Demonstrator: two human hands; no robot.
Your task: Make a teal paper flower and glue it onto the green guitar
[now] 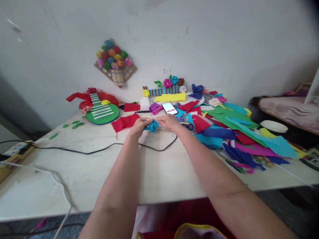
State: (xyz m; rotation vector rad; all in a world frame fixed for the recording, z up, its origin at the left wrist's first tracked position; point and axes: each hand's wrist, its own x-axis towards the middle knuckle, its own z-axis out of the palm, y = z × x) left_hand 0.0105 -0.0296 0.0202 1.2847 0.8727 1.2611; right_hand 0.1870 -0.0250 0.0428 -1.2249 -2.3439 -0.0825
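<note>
1. Head view, middle: the blue flower (152, 126), a ruffled paper-like bloom, sits between both hands, above the table (171, 172). Take it as the clock's centre.
2. Head view, hands: the left hand (141, 125), at 9 o'clock, pinches the flower's edge between thumb and fingers. The right hand (168, 122), at 2 o'clock, has its fingertips gathered on the upper rim, apparently pinching it too. A pale stick (184, 123) shows past that hand at 3 o'clock; whether it is gripped, I cannot tell.
3. Head view, handling: the flower looks very light, soft and easily crushed, with little slip against bare skin. Its gathered base would probably bear a firm pinch best; the loose petals would likely crease or tear if squeezed. The base itself is too small to make out.
4. Head view, around: a red piece (125, 122) lies at 9 o'clock beyond the left hand, a phone (169, 108) at 1 o'clock, a black cable (159, 150) at 6 o'clock.
</note>
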